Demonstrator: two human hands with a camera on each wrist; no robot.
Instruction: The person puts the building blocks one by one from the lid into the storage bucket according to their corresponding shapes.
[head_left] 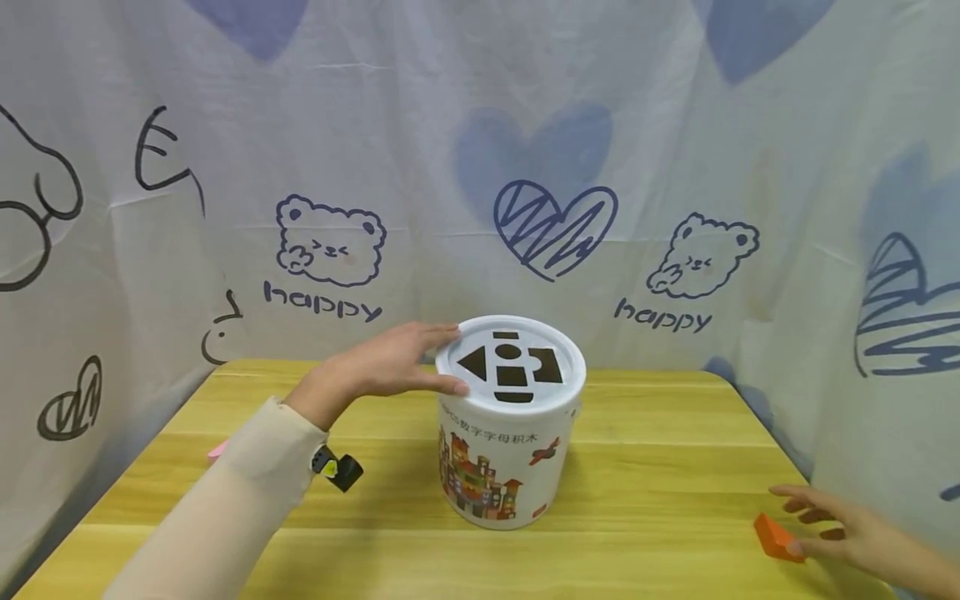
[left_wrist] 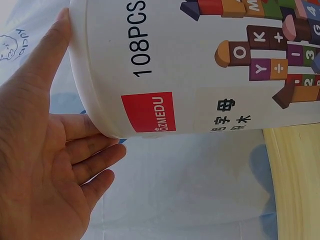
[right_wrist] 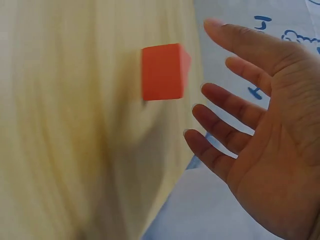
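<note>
Nearest the camera: cream fabric sleeve (head_left: 217,500) on the left arm, black strap-like wrist device (head_left: 337,468) at the cuff. Left hand (head_left: 393,360) rests on the rim of the white cylindrical bucket (head_left: 502,467) with printed block pictures, thumb on the near side, fingers extended; contact only, no clench. Bucket upright, mid-table. Right hand (head_left: 855,529) holds nothing, fingers loosely spread beside the small orange-red wedge-shaped block (head_left: 777,538), which looks to be lying on the yellow wood-grain table (head_left: 637,500) near its right side.

Handling, judged by look: block probably light, rigid, hard to damage; painted faces maybe a bit slick. Best hold: thumb and fingertips on two opposite flat faces, not the slanted edge. Bucket seems stiff and smooth-walled; weight unclear since contents are hidden. Steady it at the rim.

View differences: head alone shows the white lid (head_left: 540,335) with its dark shaped cut-outs, plus a pink item (head_left: 217,451) mostly behind the sleeve, can't identify. In head, right thumb overlaps the block, so touch is ambiguous; right wrist shows a gap between block and every fingertip. Left wrist adds the red brand label (left_wrist: 149,111) and full "108PCS" print, plus left fingers bent slightly at the rim.
</note>
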